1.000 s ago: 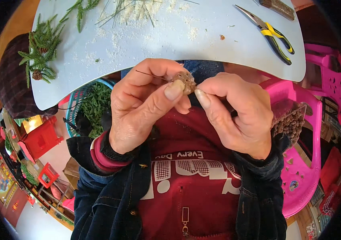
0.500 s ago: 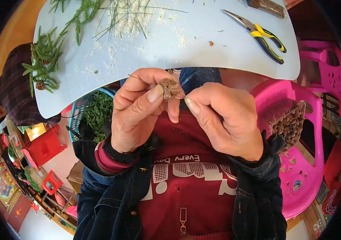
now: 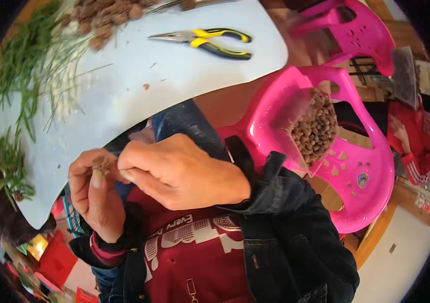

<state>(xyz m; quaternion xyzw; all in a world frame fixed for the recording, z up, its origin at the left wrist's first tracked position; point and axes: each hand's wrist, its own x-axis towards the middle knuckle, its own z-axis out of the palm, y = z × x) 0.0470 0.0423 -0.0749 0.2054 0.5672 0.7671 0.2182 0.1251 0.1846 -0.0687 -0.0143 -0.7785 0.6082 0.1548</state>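
My left hand (image 3: 96, 202) is closed, pinching a small brown pine cone (image 3: 102, 164) between thumb and fingers. Beside it, my right hand (image 3: 195, 174) is closed in a pinch close to the cone; whatever lies between its fingertips is hidden and blurred. Both hands are over my lap, just off the near edge of the pale table (image 3: 139, 108). Long-nose pliers (image 3: 200, 43) with yellow and black handles lie on the table beyond them.
Pine cones (image 3: 104, 17) are heaped at the table's far side, beside thin green wires (image 3: 68, 65) and green sprigs (image 3: 25, 60). A smaller sprig (image 3: 13, 166) lies at the left edge. On a pink chair (image 3: 366, 171) to the right sits a clear box of pine cones (image 3: 315, 129).
The view has swung to the right, showing more of the pink chairs. My hands now appear farther left in it, the pine cone still in the left one.
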